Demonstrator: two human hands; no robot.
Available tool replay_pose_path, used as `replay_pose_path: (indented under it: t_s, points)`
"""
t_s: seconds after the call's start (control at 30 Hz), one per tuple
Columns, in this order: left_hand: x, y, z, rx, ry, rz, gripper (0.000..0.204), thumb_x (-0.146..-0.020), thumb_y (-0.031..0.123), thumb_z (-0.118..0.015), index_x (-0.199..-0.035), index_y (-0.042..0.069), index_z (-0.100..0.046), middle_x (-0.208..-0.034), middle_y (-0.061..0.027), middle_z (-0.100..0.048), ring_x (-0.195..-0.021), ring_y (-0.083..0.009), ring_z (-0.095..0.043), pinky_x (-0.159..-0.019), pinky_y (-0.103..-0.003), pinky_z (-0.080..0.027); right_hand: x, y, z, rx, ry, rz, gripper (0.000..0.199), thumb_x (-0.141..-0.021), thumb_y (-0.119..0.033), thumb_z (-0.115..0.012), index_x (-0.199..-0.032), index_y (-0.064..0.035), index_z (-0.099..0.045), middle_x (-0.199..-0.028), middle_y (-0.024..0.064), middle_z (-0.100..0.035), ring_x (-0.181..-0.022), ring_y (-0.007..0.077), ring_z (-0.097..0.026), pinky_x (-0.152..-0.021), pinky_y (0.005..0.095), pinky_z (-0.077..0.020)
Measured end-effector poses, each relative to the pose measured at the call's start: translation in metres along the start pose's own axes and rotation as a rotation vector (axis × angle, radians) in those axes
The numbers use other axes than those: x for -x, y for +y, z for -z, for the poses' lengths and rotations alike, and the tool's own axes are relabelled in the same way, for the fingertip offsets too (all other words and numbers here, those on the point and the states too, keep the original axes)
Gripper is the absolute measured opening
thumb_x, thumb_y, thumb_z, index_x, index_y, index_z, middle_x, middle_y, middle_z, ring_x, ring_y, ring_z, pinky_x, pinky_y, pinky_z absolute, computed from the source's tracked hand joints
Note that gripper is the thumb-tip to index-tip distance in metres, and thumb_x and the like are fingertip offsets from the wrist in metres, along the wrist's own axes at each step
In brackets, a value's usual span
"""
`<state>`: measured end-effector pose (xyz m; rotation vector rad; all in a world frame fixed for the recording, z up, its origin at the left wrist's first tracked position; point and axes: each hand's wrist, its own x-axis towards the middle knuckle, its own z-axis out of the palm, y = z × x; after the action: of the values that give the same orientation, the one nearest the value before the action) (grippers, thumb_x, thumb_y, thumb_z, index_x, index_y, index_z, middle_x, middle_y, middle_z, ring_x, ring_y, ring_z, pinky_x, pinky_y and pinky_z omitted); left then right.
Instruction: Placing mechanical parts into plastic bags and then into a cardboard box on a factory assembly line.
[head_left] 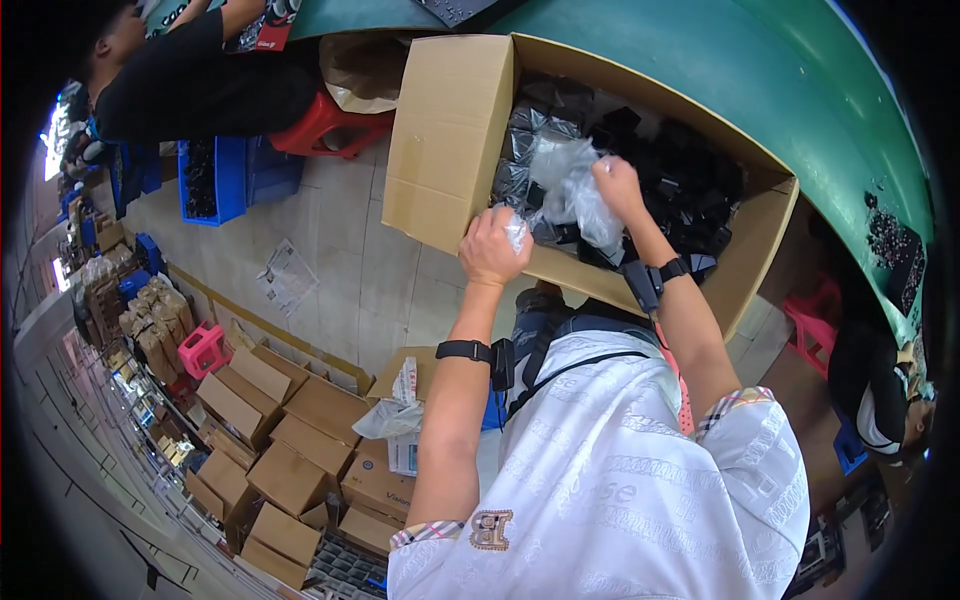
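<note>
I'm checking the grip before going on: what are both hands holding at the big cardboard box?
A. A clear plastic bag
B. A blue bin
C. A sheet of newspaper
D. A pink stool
A: the left hand and the right hand both grip the crumpled clear plastic bag, which lies over the black parts inside the open cardboard box.

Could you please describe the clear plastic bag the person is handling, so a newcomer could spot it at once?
Start at the large open cardboard box by the green table. Inside, among small black parts, both the left hand and the right hand grip a crumpled clear plastic bag. It is the only pale, shiny thing among dark pieces.
</note>
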<state>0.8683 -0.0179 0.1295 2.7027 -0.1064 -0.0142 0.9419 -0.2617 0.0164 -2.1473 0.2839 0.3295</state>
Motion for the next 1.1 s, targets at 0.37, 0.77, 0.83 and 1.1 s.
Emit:
replay_pose_path:
  t_s: [0.37, 0.77, 0.83, 1.1]
  points:
    - [-0.002, 0.002, -0.002, -0.014, 0.004, -0.014, 0.029, -0.070, 0.029, -0.070, -0.091, 0.011, -0.060, -0.087, -0.0106, -0.059, -0.082, -0.0339, -0.061, -0.067, -0.045, -0.052, -0.001, -0.032, 0.040, 0.358, -0.078, 0.252, 0.026, -0.071, -0.023, -0.065, -0.089, -0.0046, -0.058, -0.078, 0.0217, -0.066, -0.077, 0.0423, -0.066, -0.072, 0.0525, -0.0530]
    - [0.000, -0.002, -0.001, -0.001, 0.009, -0.013, 0.030, -0.070, 0.029, -0.070, -0.091, 0.010, -0.061, -0.089, -0.0119, -0.061, -0.084, -0.0349, -0.061, -0.069, -0.045, -0.052, 0.074, -0.032, -0.063, 0.808, -0.635, 0.360, 0.026, -0.077, -0.020, -0.065, -0.098, -0.0049, -0.069, -0.106, 0.0188, -0.063, -0.082, 0.0333, -0.070, -0.066, 0.0424, -0.0568]
    - [-0.001, -0.001, -0.001, 0.007, 0.016, -0.020, 0.030, -0.070, 0.029, -0.070, -0.092, 0.010, -0.060, -0.089, -0.0121, -0.061, -0.084, -0.0349, -0.061, -0.069, -0.046, -0.052, 0.073, -0.031, -0.065, 0.818, -0.657, 0.395, 0.025, -0.076, -0.020, -0.066, -0.095, -0.0039, -0.069, -0.104, 0.0186, -0.064, -0.083, 0.0330, -0.070, -0.066, 0.0415, -0.0569]
    - [0.000, 0.002, -0.003, -0.008, -0.016, -0.001, 0.031, -0.069, 0.029, -0.071, -0.092, 0.011, -0.061, -0.089, -0.0117, -0.061, -0.084, -0.0347, -0.062, -0.069, -0.046, -0.052, 0.068, -0.018, -0.079, 0.780, -0.631, 0.400, 0.021, -0.078, -0.025, -0.064, -0.085, -0.0069, -0.072, -0.095, 0.0134, -0.067, -0.083, 0.0326, -0.070, -0.068, 0.0422, -0.0569]
